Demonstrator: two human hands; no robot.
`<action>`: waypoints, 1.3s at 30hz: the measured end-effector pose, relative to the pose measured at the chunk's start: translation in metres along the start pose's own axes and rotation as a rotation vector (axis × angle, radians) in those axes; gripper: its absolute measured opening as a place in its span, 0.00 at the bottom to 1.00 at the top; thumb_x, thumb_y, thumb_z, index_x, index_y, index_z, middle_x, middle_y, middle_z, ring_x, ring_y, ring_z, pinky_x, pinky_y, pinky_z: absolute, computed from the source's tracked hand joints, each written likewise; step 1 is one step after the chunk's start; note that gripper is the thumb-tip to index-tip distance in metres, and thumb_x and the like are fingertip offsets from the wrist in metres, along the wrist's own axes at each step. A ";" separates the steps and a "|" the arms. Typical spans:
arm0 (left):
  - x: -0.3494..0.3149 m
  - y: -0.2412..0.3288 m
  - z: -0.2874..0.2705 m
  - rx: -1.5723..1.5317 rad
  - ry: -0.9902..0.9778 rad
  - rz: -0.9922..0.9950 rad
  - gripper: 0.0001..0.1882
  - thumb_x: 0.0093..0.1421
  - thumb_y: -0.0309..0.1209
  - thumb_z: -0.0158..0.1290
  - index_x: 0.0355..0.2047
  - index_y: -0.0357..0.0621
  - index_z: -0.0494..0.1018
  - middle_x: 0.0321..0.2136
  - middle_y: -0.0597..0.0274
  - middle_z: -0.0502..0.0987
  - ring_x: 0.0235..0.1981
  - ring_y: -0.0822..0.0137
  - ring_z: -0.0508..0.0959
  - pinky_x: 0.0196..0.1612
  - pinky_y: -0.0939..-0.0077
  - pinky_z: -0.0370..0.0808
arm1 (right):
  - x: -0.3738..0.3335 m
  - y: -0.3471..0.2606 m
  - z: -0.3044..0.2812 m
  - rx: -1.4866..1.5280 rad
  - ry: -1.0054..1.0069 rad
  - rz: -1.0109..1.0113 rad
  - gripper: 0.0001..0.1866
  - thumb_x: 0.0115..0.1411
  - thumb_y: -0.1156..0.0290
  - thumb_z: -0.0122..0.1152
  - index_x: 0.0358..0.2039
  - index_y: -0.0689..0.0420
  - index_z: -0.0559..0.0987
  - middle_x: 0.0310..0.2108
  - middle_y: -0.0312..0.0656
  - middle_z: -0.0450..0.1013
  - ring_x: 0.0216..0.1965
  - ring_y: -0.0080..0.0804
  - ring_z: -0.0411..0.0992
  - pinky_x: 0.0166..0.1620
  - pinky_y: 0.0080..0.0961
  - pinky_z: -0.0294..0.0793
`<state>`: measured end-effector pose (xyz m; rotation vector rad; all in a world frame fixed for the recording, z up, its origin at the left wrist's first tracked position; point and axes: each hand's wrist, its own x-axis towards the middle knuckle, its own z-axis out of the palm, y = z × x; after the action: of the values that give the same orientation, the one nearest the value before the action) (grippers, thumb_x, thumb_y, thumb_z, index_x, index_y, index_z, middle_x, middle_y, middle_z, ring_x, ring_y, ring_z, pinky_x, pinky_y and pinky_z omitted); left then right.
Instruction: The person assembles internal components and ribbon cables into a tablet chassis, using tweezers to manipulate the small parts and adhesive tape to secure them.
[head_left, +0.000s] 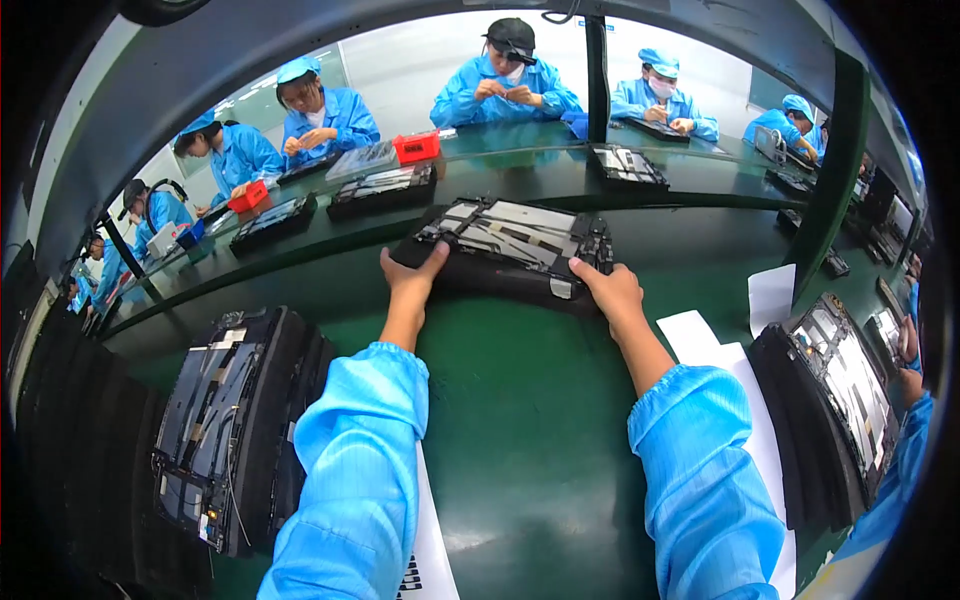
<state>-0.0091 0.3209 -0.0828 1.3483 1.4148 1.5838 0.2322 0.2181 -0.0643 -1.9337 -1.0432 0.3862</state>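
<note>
Holding a black foam tray (490,277) of silver and black device parts (522,232) at the frame's upper centre, the left grip (410,272) is clamped on its left end, the right grip (614,290) on its right. Stacked trays flank the green desk (530,430), lower left (262,430) and far right (795,430).

A green tabletop (530,430) bears a left stack (265,430), a right stack (800,430) and white papers (690,338); whether the upper-centre tray (530,235) rests there is unclear.
</note>
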 end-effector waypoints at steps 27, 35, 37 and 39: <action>-0.023 0.044 -0.083 -0.178 -0.217 -0.326 0.19 0.44 0.36 0.60 0.24 0.26 0.74 0.23 0.54 0.75 0.21 0.69 0.73 0.28 0.79 0.69 | -0.054 -0.026 0.002 -0.195 0.043 -0.143 0.39 0.43 0.44 0.57 0.43 0.68 0.70 0.51 0.53 0.59 0.54 0.47 0.54 0.55 0.39 0.51; -0.015 0.064 -0.087 -0.301 -0.032 -0.214 0.21 0.44 0.33 0.55 0.30 0.21 0.68 0.26 0.54 0.73 0.25 0.69 0.72 0.28 0.78 0.68 | -0.057 -0.044 0.012 0.172 0.155 -0.342 0.36 0.41 0.51 0.63 0.41 0.71 0.69 0.47 0.50 0.62 0.51 0.46 0.55 0.52 0.41 0.51; -0.017 0.061 -0.082 -0.323 -0.070 -0.218 0.21 0.45 0.33 0.55 0.31 0.22 0.68 0.26 0.54 0.73 0.26 0.69 0.72 0.29 0.79 0.68 | -0.047 -0.037 0.011 0.249 0.121 -0.348 0.36 0.40 0.54 0.64 0.41 0.72 0.69 0.46 0.51 0.62 0.49 0.47 0.57 0.52 0.39 0.55; -0.018 0.053 -0.080 -0.341 -0.106 -0.225 0.21 0.45 0.33 0.55 0.32 0.23 0.67 0.27 0.53 0.73 0.26 0.69 0.72 0.29 0.79 0.68 | -0.039 -0.028 0.014 0.385 0.161 -0.394 0.35 0.38 0.57 0.66 0.41 0.72 0.69 0.46 0.52 0.62 0.49 0.48 0.58 0.52 0.35 0.57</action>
<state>-0.0702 0.2656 -0.0301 1.0201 1.1272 1.4988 0.1852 0.2021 -0.0541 -1.3584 -1.1202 0.1865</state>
